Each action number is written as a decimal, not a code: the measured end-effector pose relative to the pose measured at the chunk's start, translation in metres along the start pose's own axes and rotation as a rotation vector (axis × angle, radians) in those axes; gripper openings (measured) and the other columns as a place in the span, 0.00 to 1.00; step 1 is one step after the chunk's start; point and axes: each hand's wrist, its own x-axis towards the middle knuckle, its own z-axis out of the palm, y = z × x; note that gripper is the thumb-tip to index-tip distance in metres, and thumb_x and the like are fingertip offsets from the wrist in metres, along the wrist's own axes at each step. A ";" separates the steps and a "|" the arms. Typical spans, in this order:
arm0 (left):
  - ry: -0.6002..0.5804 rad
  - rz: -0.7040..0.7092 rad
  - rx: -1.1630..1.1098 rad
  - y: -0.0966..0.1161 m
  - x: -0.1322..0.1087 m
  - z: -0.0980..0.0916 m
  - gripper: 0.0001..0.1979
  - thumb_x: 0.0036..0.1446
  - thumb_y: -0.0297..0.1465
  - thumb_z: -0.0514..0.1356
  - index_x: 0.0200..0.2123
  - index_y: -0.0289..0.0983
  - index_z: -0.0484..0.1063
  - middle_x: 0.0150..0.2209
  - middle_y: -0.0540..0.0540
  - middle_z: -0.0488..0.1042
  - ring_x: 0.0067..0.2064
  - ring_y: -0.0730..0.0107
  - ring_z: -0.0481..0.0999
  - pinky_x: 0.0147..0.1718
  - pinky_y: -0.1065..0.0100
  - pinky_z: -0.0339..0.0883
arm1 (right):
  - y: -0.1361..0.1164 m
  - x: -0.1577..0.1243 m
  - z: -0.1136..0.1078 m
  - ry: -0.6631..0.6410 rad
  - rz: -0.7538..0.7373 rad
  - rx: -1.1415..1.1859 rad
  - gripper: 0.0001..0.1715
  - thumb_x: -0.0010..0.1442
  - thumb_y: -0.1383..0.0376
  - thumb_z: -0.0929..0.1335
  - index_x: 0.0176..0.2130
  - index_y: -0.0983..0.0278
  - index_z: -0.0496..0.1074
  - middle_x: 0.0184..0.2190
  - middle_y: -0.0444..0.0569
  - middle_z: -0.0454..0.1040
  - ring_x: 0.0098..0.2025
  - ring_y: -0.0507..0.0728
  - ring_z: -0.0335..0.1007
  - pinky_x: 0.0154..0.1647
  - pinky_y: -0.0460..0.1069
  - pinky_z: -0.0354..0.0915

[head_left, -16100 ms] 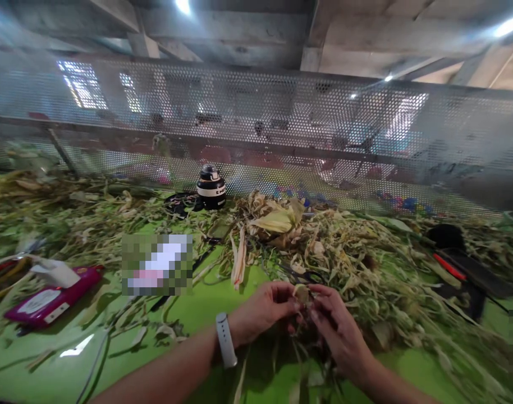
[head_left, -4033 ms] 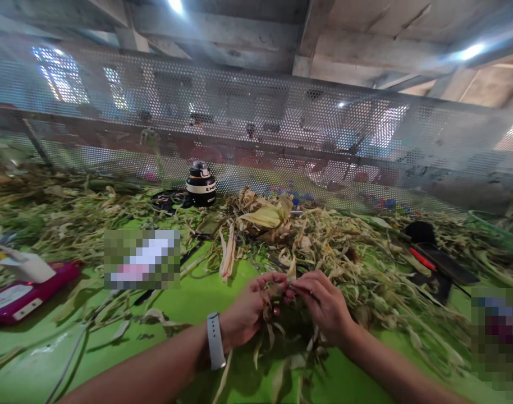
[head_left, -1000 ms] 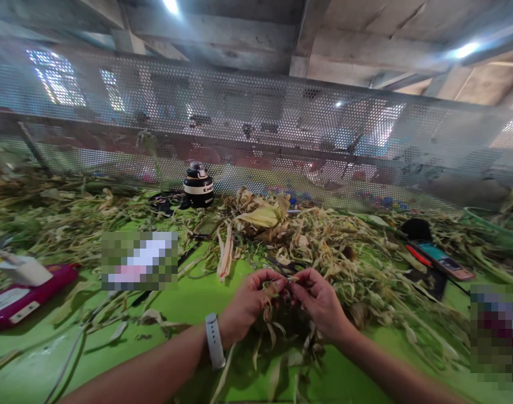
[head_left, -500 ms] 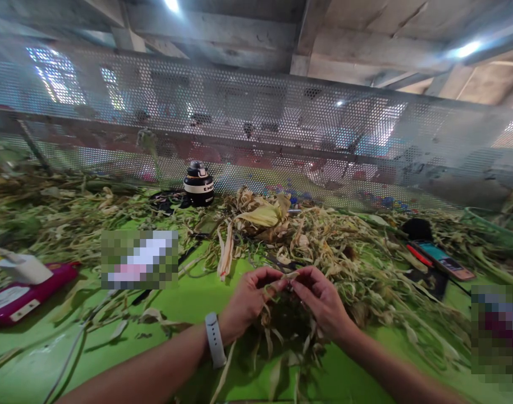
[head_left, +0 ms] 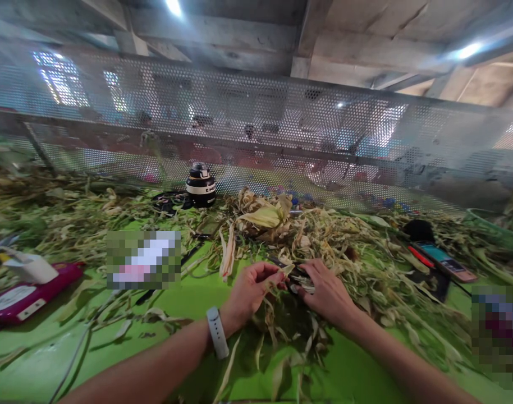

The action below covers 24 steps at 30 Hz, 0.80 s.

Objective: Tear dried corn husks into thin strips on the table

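Note:
My left hand [head_left: 254, 286], with a pale watch band on its wrist, pinches the end of a dried husk strip [head_left: 287, 270] between thumb and fingers. Just to its right, my right hand [head_left: 326, 289] curls its fingers over a dark, slim tool [head_left: 296, 280] that looks like scissors. Part of that tool is hidden under the fingers. Loose curled husk pieces [head_left: 282, 370] hang and lie below both hands. Beyond them sits a heap of dry husks [head_left: 307, 235], with a larger yellowish husk [head_left: 267, 216] on top.
A green tabletop [head_left: 189, 308] carries scattered husks. A black bottle [head_left: 200, 185] stands before a perforated metal screen [head_left: 248, 112]. At left are a magenta power strip [head_left: 37, 289], a white plug [head_left: 31, 268] and a cable. A phone-like device [head_left: 444, 261] and a green basket [head_left: 492, 230] are at right.
My right hand has left the strip that both hands were pinching and moved slightly right, its fingers now over the dark tool. My left hand keeps its pinch.

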 end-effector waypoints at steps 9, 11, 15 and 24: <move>0.094 0.008 -0.039 0.002 0.003 0.000 0.18 0.34 0.38 0.69 0.27 0.32 0.73 0.24 0.48 0.75 0.26 0.76 0.70 0.25 0.75 0.62 | 0.003 0.002 -0.009 0.007 0.131 -0.001 0.10 0.50 0.63 0.66 0.35 0.63 0.70 0.35 0.49 0.70 0.33 0.56 0.67 0.31 0.47 0.57; 0.093 0.013 -0.037 0.003 0.003 0.000 0.18 0.34 0.38 0.69 0.28 0.32 0.73 0.25 0.48 0.75 0.26 0.75 0.71 0.25 0.74 0.62 | 0.005 0.002 -0.011 0.018 0.164 0.028 0.09 0.49 0.62 0.66 0.34 0.63 0.70 0.34 0.48 0.70 0.32 0.55 0.67 0.30 0.47 0.56; 0.098 0.020 -0.029 0.004 0.003 0.000 0.18 0.35 0.38 0.69 0.28 0.33 0.72 0.25 0.47 0.75 0.27 0.73 0.72 0.26 0.73 0.64 | 0.013 0.005 -0.011 0.063 0.238 0.138 0.10 0.47 0.61 0.67 0.32 0.63 0.69 0.28 0.46 0.70 0.27 0.54 0.65 0.27 0.47 0.55; 0.133 0.017 -0.067 0.006 0.003 -0.004 0.15 0.41 0.35 0.67 0.31 0.33 0.72 0.29 0.46 0.76 0.31 0.72 0.74 0.29 0.73 0.67 | 0.017 0.009 -0.016 -0.061 0.291 0.950 0.15 0.46 0.58 0.68 0.33 0.64 0.64 0.26 0.44 0.72 0.27 0.52 0.67 0.25 0.46 0.61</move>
